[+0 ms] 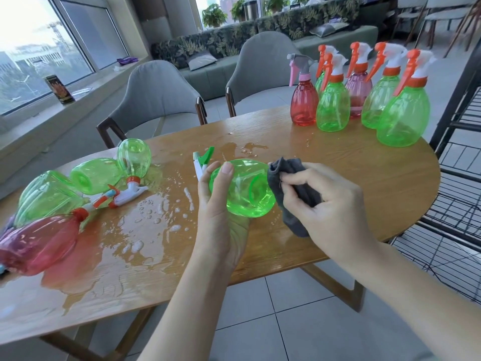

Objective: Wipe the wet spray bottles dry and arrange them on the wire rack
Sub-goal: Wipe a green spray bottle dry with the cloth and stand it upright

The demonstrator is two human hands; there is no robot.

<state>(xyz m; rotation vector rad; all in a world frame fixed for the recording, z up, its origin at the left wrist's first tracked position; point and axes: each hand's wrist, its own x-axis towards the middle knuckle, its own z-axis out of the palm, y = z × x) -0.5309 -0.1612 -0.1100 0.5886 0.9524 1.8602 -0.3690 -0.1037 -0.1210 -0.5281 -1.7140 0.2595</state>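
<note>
**Wiping under way; nothing yet on the rack**

Head view: Six spray bottles stand upright in a group (361, 95) at the far right of the table (351, 165), near the wire rack (458, 178); they are judged already dried but are not yet placed on the rack, whose visible shelves hold no bottle. About five bottles lie on their sides in a wet pile (65, 188) at the left end, amid puddles and droplets (145, 222), and are judged still to be wiped. One green bottle (242, 188) is in hand above the table's near edge, base toward the right. The left hand (221, 204) grasps it, fingers curled beneath the body and thumb laid over the top. The right hand (328, 199) pinches a grey cloth (294, 188) between thumb and curled fingers, the cloth touching the bottle's base. Roughly half the wiping appears done; all arranging remains
</note>
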